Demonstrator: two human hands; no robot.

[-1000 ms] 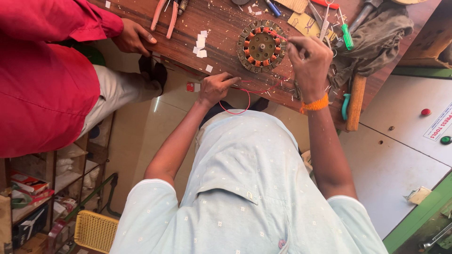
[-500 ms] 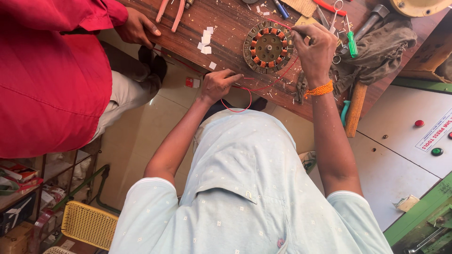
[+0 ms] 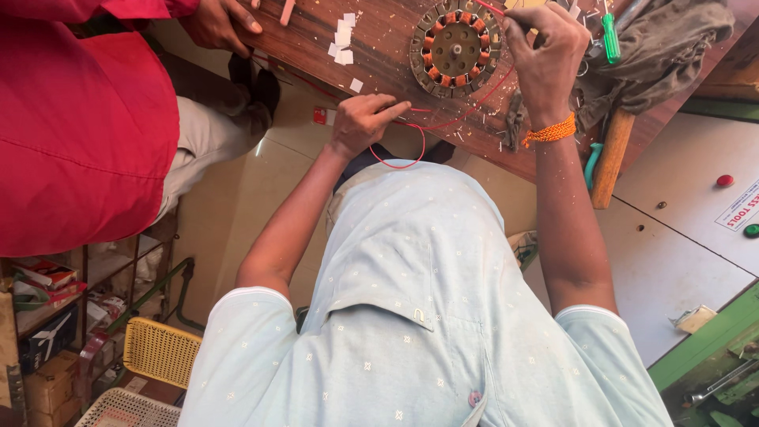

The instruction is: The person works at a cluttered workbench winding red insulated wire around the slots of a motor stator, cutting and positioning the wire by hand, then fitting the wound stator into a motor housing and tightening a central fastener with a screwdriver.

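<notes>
A round motor stator (image 3: 456, 47) with copper-coloured windings lies on the wooden bench (image 3: 395, 71). My right hand (image 3: 545, 51), an orange thread band on its wrist, rests at the stator's right edge and pinches a thin red wire. The red wire (image 3: 411, 164) runs back across the bench and hangs in a loop over the bench's near edge. My left hand (image 3: 364, 122) sits at that edge with fingers closed on the wire beside the loop. My light blue shirt fills the lower view.
A person in a red shirt (image 3: 79, 119) stands at the left, one hand (image 3: 225, 24) on the bench. White paper bits (image 3: 341, 43), a green screwdriver (image 3: 610, 39), a grey cloth (image 3: 664, 47) and a wooden handle (image 3: 613, 158) are nearby. A yellow basket (image 3: 162, 352) sits low left.
The view has tipped so the bench sits higher and closer. My right hand has stayed at the stator's edge. My left hand keeps hold of the wire loop at the bench edge.
</notes>
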